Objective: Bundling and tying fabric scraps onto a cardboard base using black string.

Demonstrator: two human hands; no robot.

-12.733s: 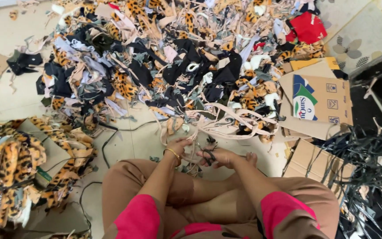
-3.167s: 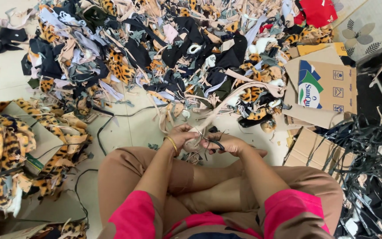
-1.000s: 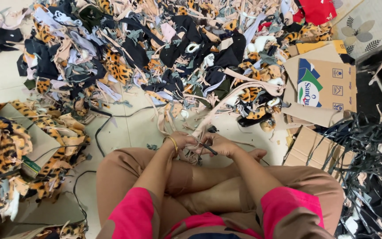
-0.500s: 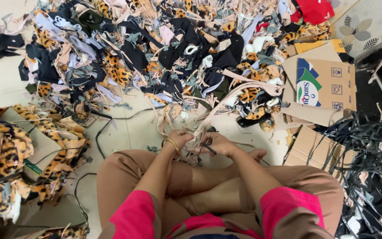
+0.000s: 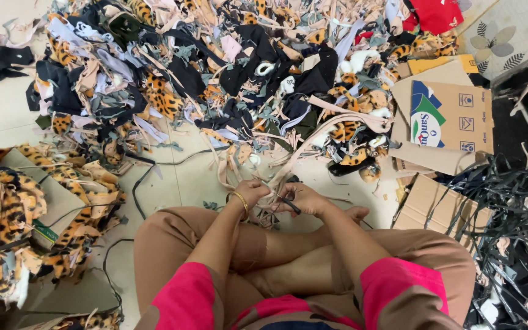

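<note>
Two hands are closed over one beige strap (image 5: 313, 142): the left hand (image 5: 250, 192) pinches its near end, and the right hand (image 5: 300, 199) is clenched on small dark scissors (image 5: 289, 204) just beside it. Beyond the fingers a large scrap heap (image 5: 215, 73) is left unsorted, while leopard-print pieces (image 5: 7, 214) are stacked well off to the left, so most work seems left.

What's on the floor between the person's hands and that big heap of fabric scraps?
In the head view, beige fabric strips run from the hands up to the mixed heap of black, beige and leopard-print scraps, over pale floor tiles.
</note>
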